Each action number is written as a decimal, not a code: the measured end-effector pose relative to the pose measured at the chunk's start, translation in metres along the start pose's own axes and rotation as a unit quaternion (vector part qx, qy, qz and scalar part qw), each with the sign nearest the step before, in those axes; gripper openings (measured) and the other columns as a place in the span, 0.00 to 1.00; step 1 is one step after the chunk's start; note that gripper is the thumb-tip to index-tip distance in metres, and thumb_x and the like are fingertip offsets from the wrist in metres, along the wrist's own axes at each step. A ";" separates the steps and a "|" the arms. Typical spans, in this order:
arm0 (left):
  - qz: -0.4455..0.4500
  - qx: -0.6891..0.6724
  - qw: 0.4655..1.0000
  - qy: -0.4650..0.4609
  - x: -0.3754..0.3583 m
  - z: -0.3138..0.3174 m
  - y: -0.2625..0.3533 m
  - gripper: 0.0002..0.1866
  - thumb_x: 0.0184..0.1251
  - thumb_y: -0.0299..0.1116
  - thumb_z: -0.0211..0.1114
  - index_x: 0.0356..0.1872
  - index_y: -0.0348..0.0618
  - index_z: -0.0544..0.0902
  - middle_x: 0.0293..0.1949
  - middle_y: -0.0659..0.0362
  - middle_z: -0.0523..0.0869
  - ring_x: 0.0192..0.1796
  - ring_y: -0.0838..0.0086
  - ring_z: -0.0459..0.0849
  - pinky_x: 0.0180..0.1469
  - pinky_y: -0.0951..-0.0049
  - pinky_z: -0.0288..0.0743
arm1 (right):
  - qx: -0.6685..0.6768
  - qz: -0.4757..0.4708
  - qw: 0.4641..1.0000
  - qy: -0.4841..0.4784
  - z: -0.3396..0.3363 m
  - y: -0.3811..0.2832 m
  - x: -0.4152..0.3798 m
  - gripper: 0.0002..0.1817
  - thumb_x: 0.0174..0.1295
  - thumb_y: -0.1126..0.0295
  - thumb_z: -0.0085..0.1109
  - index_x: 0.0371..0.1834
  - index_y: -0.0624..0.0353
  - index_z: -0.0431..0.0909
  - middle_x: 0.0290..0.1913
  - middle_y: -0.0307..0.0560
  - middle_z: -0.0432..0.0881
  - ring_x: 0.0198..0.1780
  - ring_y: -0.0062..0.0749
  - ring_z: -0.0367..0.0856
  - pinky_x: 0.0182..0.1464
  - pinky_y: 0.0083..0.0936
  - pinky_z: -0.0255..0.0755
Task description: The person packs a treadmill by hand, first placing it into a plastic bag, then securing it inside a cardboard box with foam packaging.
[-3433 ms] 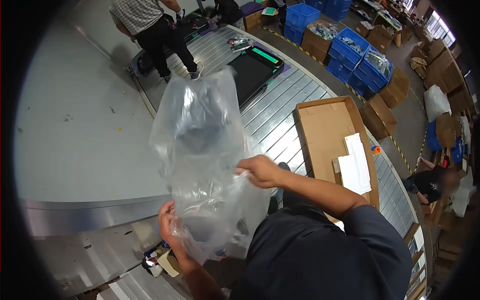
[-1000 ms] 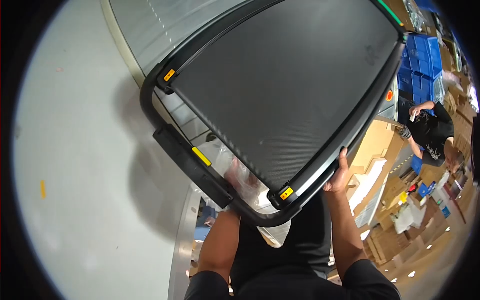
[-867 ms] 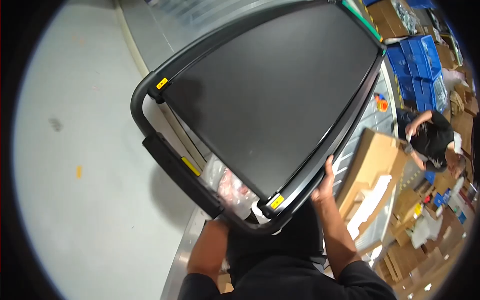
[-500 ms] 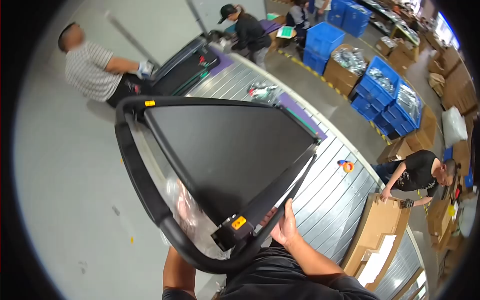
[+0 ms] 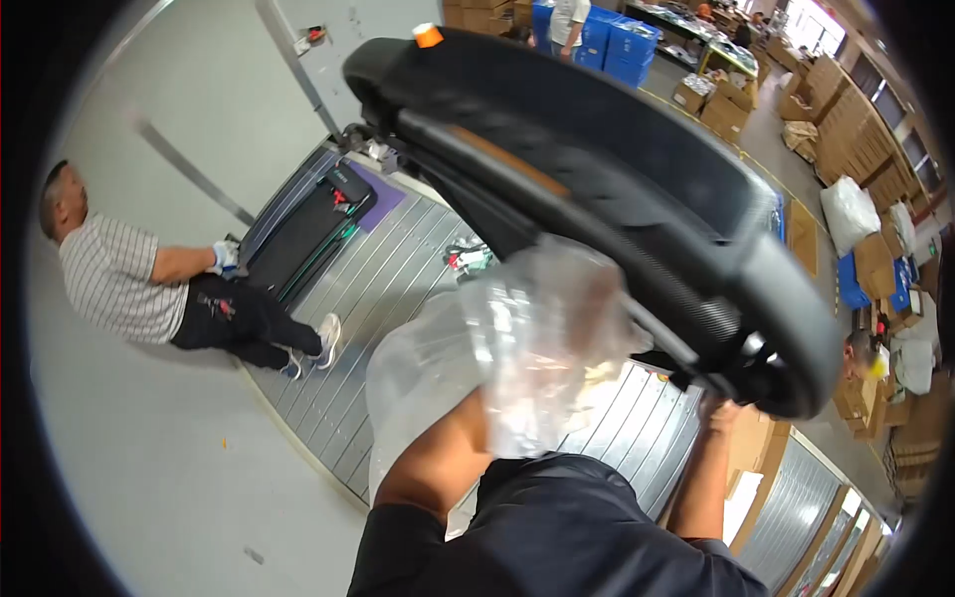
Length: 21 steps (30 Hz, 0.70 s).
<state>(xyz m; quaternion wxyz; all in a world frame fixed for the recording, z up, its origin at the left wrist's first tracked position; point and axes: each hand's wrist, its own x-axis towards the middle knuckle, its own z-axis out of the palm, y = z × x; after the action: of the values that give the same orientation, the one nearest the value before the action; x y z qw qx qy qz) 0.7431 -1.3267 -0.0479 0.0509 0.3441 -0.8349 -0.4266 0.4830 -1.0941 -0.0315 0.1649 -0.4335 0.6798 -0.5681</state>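
Note:
The black treadmill handrail (image 5: 686, 269), raised and tilted, fills the upper middle of the view close to the camera. My right hand (image 5: 723, 410) grips it from below near its lower right end; the handrail partly hides the fingers. A crumpled clear plastic bag (image 5: 428, 348) hangs over my left forearm. Beneath the handrail, my left hand (image 5: 597, 289) shows only as a blur through the plastic, so its fingers cannot be made out. An orange sticker (image 5: 428, 36) marks the handrail's far end.
A person in a striped shirt (image 5: 129, 269) stands at left, gloved hand at another folded treadmill (image 5: 303, 234) on the metal roller conveyor (image 5: 328, 408). A small bagged part (image 5: 466, 257) lies on the conveyor. Cardboard (image 5: 751, 458) is at right; blue crates (image 5: 627, 50) stand behind.
The handrail has swung up and to the right, from lying low before me to standing high. My left arm and the plastic have moved right and up; my right hand has shifted right.

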 end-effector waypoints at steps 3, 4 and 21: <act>0.013 0.038 0.996 -0.079 0.055 -0.002 -0.008 0.27 0.61 0.36 0.57 0.61 0.42 0.65 0.55 0.47 0.74 0.55 0.54 0.74 0.53 0.55 0.71 | 0.066 0.051 0.990 0.112 -0.054 0.034 0.021 0.22 0.57 0.52 0.59 0.45 0.57 0.70 0.40 0.38 0.71 0.41 0.25 0.68 0.43 0.24 0.65; 0.008 0.052 0.992 -0.111 0.065 -0.003 -0.016 0.26 0.61 0.35 0.58 0.61 0.42 0.65 0.54 0.47 0.75 0.55 0.54 0.75 0.52 0.55 0.72 | 0.080 0.060 0.985 0.137 -0.068 0.042 0.026 0.21 0.59 0.49 0.58 0.42 0.56 0.71 0.37 0.35 0.71 0.38 0.23 0.69 0.40 0.23 0.66; 0.022 0.338 0.937 0.084 -0.063 -0.084 -0.117 0.06 0.47 0.24 0.56 0.26 0.37 0.81 0.47 0.48 0.81 0.45 0.58 0.79 0.47 0.60 0.73 | 0.218 -0.046 0.963 0.151 -0.068 0.024 0.159 0.46 0.41 0.37 0.67 0.57 0.56 0.65 0.44 0.39 0.77 0.44 0.28 0.76 0.49 0.29 0.71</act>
<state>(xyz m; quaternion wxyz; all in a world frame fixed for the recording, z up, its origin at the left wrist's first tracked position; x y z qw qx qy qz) 0.8853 -1.3914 -0.0689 0.0107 0.3571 -0.9299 -0.0880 0.3337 -1.1753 0.0094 0.1247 -0.3269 0.5362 -0.7682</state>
